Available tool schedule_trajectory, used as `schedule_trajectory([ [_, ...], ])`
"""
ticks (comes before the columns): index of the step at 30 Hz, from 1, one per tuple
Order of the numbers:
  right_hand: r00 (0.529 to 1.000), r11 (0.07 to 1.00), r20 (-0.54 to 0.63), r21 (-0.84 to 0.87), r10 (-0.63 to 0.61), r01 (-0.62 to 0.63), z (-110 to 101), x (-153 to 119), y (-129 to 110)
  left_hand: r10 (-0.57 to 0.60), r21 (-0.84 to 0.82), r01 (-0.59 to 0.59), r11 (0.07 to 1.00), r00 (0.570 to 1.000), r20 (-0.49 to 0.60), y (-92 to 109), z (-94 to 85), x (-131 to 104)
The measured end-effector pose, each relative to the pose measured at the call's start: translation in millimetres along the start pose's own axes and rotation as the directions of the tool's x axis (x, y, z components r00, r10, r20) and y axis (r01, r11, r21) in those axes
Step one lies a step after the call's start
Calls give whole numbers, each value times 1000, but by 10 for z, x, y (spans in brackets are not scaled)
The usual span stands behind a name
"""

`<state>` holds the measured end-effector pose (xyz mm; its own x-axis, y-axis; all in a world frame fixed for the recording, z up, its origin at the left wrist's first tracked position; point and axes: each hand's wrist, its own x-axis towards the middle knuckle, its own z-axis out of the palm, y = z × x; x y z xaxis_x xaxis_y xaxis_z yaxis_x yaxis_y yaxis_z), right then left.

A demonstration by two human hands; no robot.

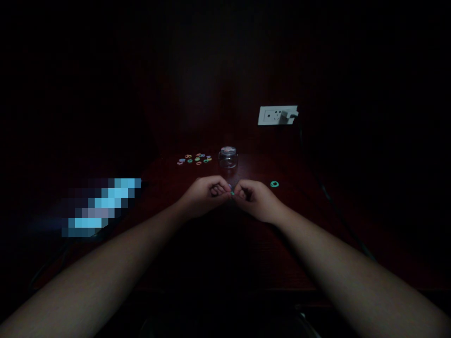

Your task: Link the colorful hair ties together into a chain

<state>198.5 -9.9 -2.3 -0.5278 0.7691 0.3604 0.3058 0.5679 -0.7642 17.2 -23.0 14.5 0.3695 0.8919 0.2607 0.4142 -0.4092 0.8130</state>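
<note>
My left hand (210, 195) and my right hand (254, 198) meet in front of me over the dark red table. Between their pinched fingertips is a small green band (232, 193), held from both sides. Just behind the fingers stands a clear jar (228, 159) with a patterned lid. Several small colored bands (197, 159) lie loosely to the left of the jar. To the right of my right hand, green bands (274, 184) rest on the table.
A lit, pixelated screen (111, 204) is at the left. On the back wall is a white socket (269, 115) with a plug in it. A dark cable (347, 230) runs down the right side. The surroundings are very dark.
</note>
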Motion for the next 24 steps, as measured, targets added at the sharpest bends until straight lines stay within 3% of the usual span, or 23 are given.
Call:
schedule_trajectory([
  [6, 1000, 1000, -26, -6, 0, 0, -3, 6, -4, -15, -5, 15, 1000, 999, -33, -34, -18, 15],
  [11, 998, 999, -65, -46, -2, -1, -6, 24, -3, -17, -57, 17, 998, 1000, 10, -44, -16, 4],
  [24, 999, 999, 29, -23, -22, 23, 4, -5, -2, 11, 62, -12, 998, 1000, 29, -47, -21, 15],
])
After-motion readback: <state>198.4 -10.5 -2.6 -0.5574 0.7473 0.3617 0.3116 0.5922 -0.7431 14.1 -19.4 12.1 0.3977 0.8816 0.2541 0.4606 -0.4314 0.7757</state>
